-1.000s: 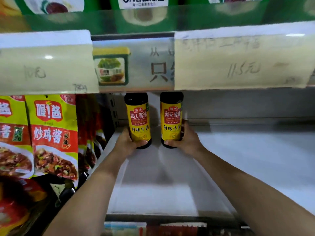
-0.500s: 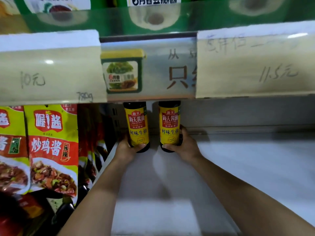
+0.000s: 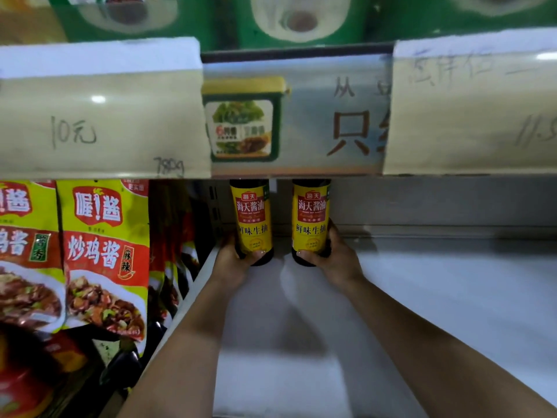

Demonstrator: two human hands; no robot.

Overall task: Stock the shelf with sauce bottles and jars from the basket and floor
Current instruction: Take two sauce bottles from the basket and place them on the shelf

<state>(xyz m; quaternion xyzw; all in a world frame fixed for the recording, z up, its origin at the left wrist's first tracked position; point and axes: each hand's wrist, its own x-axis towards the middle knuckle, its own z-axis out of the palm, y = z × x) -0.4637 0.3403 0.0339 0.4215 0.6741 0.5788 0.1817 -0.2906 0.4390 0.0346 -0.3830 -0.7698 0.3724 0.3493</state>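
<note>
Gripping 2 upright sauce bottles (image 3: 251, 220)

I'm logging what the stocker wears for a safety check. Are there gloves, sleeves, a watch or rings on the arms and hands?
Both forearms are bare right up to the bottom of the picture: no sleeves in view. The left hand and the right hand wear no gloves. No watch, bracelet or ring shows on either wrist or on the visible fingers.
</note>
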